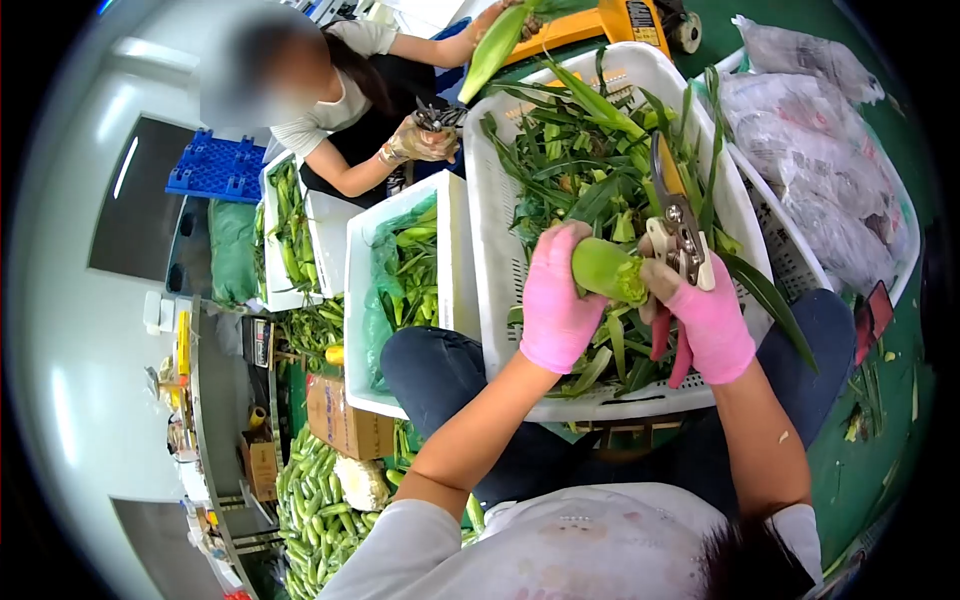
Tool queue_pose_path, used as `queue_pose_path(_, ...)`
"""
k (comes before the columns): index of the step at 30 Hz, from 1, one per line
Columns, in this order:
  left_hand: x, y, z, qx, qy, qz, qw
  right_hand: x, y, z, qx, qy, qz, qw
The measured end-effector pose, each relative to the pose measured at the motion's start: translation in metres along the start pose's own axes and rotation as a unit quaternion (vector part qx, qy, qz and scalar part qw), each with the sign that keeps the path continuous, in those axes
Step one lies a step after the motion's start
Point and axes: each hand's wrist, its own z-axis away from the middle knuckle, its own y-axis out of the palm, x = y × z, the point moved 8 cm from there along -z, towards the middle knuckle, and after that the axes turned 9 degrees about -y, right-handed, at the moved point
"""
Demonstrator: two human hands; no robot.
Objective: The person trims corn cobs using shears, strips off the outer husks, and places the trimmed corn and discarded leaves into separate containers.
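Observation:
My left hand (560, 300), in a pink glove, is closed around a green ear of corn (603, 268) in its husk, the cut stalk end facing right. Pruning shears (682, 225) with red handles are in my right hand (712, 315), also pink-gloved; their blades point up and away from me. The fingertips of that hand are close against the cut end of the ear; whether they touch it I cannot tell. Below both hands stands a white crate (487, 250) heaped with husk leaves and stalk trimmings (570, 150).
Across from me a person (340, 110) holds shears (440, 117) and a corn ear (497, 48). White foam boxes (455, 250) with corn stand left of the crate. Filled plastic bags (815, 150) lie at right. A cardboard box (345, 418) and a corn pile (320, 510) are lower left.

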Motion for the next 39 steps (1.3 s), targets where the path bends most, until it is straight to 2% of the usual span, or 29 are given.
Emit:
queue_pose_path(1,0.002,0.001,0.001,-0.021,0.029,-0.014,0.999,0.001,0.000,-0.002,-0.015,-0.023,-0.021,0.999)
queue_pose_path(5,0.007,0.006,0.002,-0.066,0.037,-0.054,0.996,-0.008,-0.004,-0.008,0.002,-0.059,0.003,0.998)
queue_pose_path(6,0.011,0.010,0.003,-0.053,0.013,-0.032,0.998,-0.007,-0.001,-0.007,0.001,-0.084,-0.004,0.996)
queue_pose_path(8,0.015,0.020,0.005,-0.023,-0.025,0.021,0.999,-0.012,-0.002,-0.007,0.017,-0.050,-0.061,0.997)
queue_pose_path(9,0.032,0.037,0.011,0.037,-0.099,0.119,0.987,-0.014,-0.001,-0.008,0.013,-0.062,-0.074,0.995)
queue_pose_path(10,0.047,0.069,0.019,0.122,-0.215,0.355,0.902,-0.017,0.000,-0.003,0.019,-0.010,-0.083,0.996)
queue_pose_path(11,0.060,0.099,0.033,0.139,-0.350,0.549,0.746,-0.022,-0.005,-0.007,-0.007,-0.053,-0.074,0.996)
queue_pose_path(12,0.056,0.100,0.040,0.188,-0.344,0.483,0.783,-0.025,-0.006,-0.012,-0.024,-0.093,-0.067,0.993)
queue_pose_path(13,0.051,0.100,0.049,0.236,-0.329,0.413,0.815,-0.029,-0.012,-0.009,-0.046,-0.065,-0.105,0.991)
queue_pose_path(15,0.050,0.104,0.048,0.405,-0.339,0.396,0.751,-0.034,-0.022,-0.014,-0.038,-0.050,-0.195,0.979)
queue_pose_path(18,0.019,0.071,0.033,0.315,-0.242,0.443,0.804,-0.024,-0.028,-0.019,-0.044,-0.049,-0.221,0.973)
queue_pose_path(20,0.006,0.031,0.024,0.125,-0.160,0.345,0.917,-0.016,-0.019,-0.017,-0.073,-0.078,-0.177,0.978)
queue_pose_path(21,-0.007,0.030,0.017,0.124,-0.166,0.362,0.909,-0.017,-0.012,-0.017,-0.053,-0.077,-0.170,0.981)
queue_pose_path(22,-0.019,0.030,0.010,0.123,-0.171,0.380,0.900,-0.017,-0.011,-0.011,-0.049,-0.027,-0.102,0.993)
queue_pose_path(24,-0.018,0.036,-0.002,0.119,-0.170,0.396,0.895,-0.014,-0.005,-0.010,-0.003,-0.096,-0.055,0.994)
queue_pose_path(25,-0.013,0.039,-0.007,0.113,-0.154,0.401,0.896,-0.013,-0.005,-0.006,-0.006,-0.082,-0.077,0.994)
queue_pose_path(26,-0.010,0.046,-0.008,0.106,-0.178,0.441,0.873,-0.012,-0.006,-0.007,0.001,-0.086,-0.116,0.990)
queue_pose_path(28,-0.007,0.072,-0.005,0.147,-0.257,0.604,0.740,-0.017,-0.009,-0.006,-0.016,-0.062,-0.262,0.963)
queue_pose_path(29,-0.009,0.074,-0.007,0.118,-0.306,0.649,0.687,-0.004,-0.009,-0.007,0.017,-0.108,-0.282,0.953)
queue_pose_path(30,-0.015,0.071,-0.009,0.109,-0.316,0.675,0.658,0.003,-0.010,-0.011,0.054,-0.126,-0.303,0.943)
queue_pose_path(33,-0.014,0.064,-0.007,0.128,-0.345,0.701,0.611,0.015,-0.009,-0.008,0.059,-0.104,-0.407,0.905)
queue_pose_path(35,-0.016,0.059,-0.003,0.131,-0.361,0.717,0.581,0.025,-0.001,-0.007,0.172,-0.095,-0.462,0.865)
queue_pose_path(36,-0.017,0.055,-0.003,0.137,-0.351,0.713,0.592,0.026,0.001,-0.006,0.218,-0.095,-0.478,0.846)
queue_pose_path(38,-0.018,0.047,0.000,0.151,-0.333,0.700,0.614,0.026,0.000,-0.006,0.230,-0.097,-0.502,0.828)
queue_pose_path(39,-0.021,0.044,0.003,0.168,-0.327,0.737,0.567,0.026,-0.001,-0.007,0.236,-0.099,-0.514,0.819)
